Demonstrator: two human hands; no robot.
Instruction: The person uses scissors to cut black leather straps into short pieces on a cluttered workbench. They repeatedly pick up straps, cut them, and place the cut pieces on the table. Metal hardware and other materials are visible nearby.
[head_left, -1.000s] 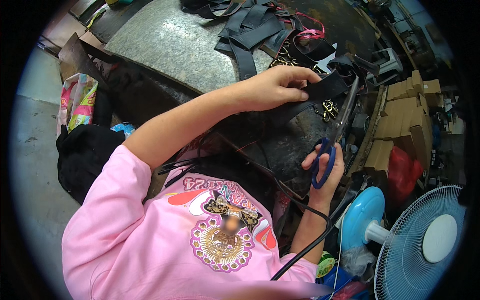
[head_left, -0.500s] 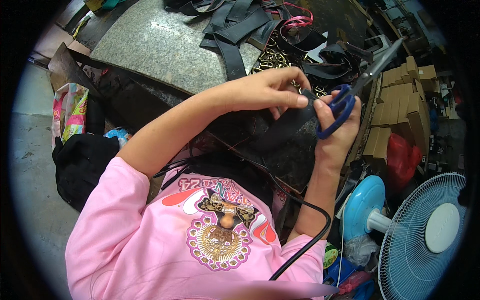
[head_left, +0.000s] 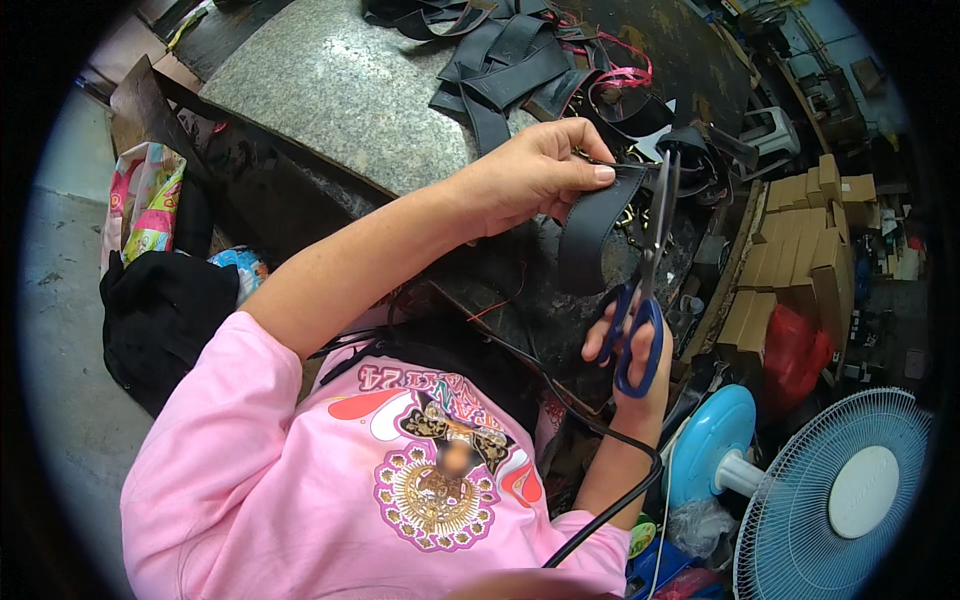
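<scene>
Pinched between the thumb and fingers of my left hand (head_left: pixel 548 172) is the upper end of a black leather strap (head_left: pixel 594 240). The strap's lower part hangs down in a curve. My right hand (head_left: pixel 640 362) holds scissors (head_left: pixel 654 245) by their dark blue handles, its fingers in the loops. The blades point away from me, slightly apart, with their tips near a thin dark strand at the strap's top end. Whether the blades touch that strand, I cannot tell. Brass-coloured metal rings (head_left: pixel 628 222) show partly behind the strap.
More black straps (head_left: pixel 500 65) lie piled on a grey stone slab (head_left: pixel 330 90), beside a pink ribbon (head_left: pixel 628 75). Cardboard boxes (head_left: pixel 790 240) and a red plastic bag (head_left: pixel 797 350) stand at right. A fan (head_left: pixel 835 500) is near right. A black cable (head_left: pixel 620 412) crosses before me.
My right hand has moved down and away from the strap, and the scissors have swung from lying across the hand to pointing away from me. My left hand still pinches the strap's end.
</scene>
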